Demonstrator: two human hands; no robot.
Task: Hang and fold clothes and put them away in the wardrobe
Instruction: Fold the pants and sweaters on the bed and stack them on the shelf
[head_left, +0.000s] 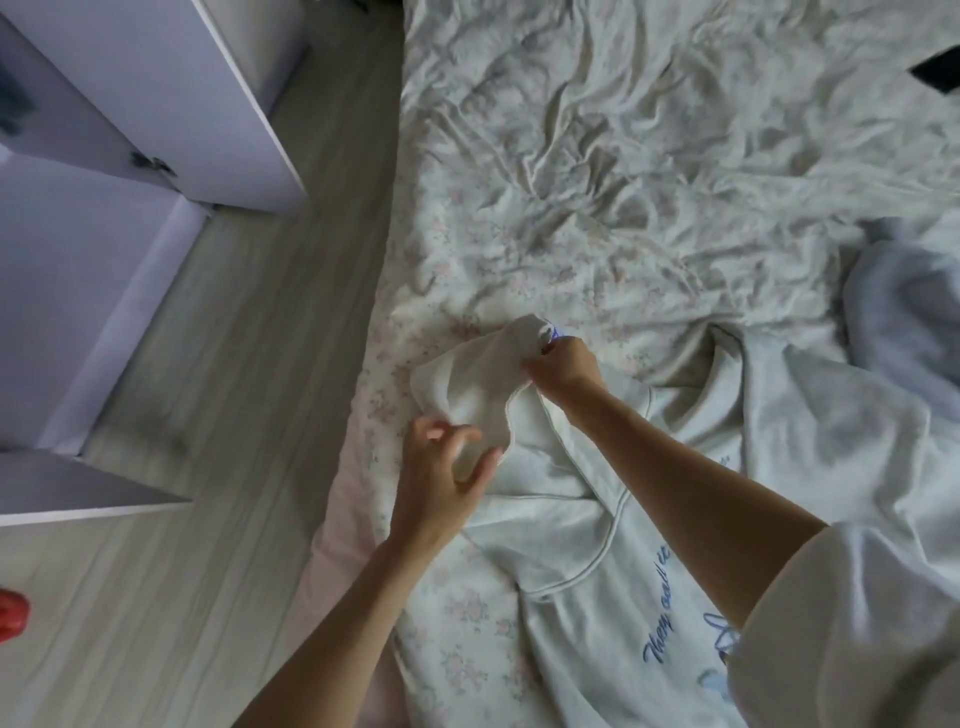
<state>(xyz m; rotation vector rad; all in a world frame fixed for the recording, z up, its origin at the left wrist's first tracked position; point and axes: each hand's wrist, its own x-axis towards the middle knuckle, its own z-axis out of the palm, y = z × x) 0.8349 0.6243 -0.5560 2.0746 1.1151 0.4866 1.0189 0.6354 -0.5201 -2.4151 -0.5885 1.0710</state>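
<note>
Here the white hoodie lies spread on the bed, near the bed's left edge, its blue script lettering facing up toward the lower right. The hood points away from the person, across the floral sheet. The right hand pinches the far tip of the hood, fingers curled tight round the cloth, lifting that tip a little off the bed. The left hand hovers over the near side of the hood with fingers spread and loosely bent, gripping nothing; whether the fingertips touch the cloth cannot be told. A pale blue garment lies bunched at the bed's right side, well apart from the hood. A dark object shows at the bed's far right edge, too cropped to identify. Left of the bed runs a strip of light wood floor, and beyond it stands the white wardrobe, its doors swung open. A red thing sits on the floor at the frame's left edge.
</note>
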